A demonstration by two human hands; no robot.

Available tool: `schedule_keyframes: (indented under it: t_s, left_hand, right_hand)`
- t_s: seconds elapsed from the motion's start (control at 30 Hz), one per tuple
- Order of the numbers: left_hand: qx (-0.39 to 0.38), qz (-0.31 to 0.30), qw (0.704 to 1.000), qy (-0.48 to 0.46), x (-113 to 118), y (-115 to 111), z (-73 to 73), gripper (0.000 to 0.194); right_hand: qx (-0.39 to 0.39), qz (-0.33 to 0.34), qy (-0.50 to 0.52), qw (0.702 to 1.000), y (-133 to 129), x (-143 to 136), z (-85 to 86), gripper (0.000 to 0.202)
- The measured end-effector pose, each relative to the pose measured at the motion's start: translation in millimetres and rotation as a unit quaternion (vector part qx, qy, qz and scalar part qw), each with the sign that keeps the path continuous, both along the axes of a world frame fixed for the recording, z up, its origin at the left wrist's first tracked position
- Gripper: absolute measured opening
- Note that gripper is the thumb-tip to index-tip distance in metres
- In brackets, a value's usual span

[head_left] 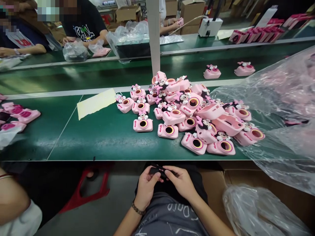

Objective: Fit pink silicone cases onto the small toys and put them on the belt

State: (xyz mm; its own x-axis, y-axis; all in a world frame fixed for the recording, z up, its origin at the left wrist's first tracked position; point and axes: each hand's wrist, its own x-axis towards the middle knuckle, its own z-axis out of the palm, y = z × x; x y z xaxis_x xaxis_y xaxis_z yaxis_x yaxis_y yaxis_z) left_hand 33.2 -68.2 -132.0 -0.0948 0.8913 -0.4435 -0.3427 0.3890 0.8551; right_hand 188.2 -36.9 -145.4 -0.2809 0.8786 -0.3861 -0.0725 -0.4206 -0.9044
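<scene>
A small black object is held over the lap, just below the table's front edge. My left hand grips its left part, thumb on top. On its right part, the thumb and fingers of my right hand are closed. What exactly the object is cannot be made out. Beyond the hands, a heap of pink camera-shaped cases with cartoon mouse figures lies on the green table. Nearest to my hands are single pink cases with round ringed openings.
A large clear plastic bag of pink parts stands at the right. Yellowish paper lies left of the heap. Cardboard boxes and a plastic bag are below right. People sit across the belt and at the left.
</scene>
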Motion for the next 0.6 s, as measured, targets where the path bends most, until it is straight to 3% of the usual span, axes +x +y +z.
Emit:
schedule_keyframes:
  t_s: [0.23,0.6]
  left_hand:
    - [0.005,-0.012,1.0,-0.001,-1.7,0.9,5.5,0.025]
    - [0.003,-0.006,1.0,-0.009,-5.7,-0.3,-1.6,0.027]
  right_hand:
    - [-0.005,-0.011,0.021,1.0,0.5,0.7,3.8,0.035]
    - [0.019,0.013,0.001,1.0,2.2,2.8,6.2,0.033]
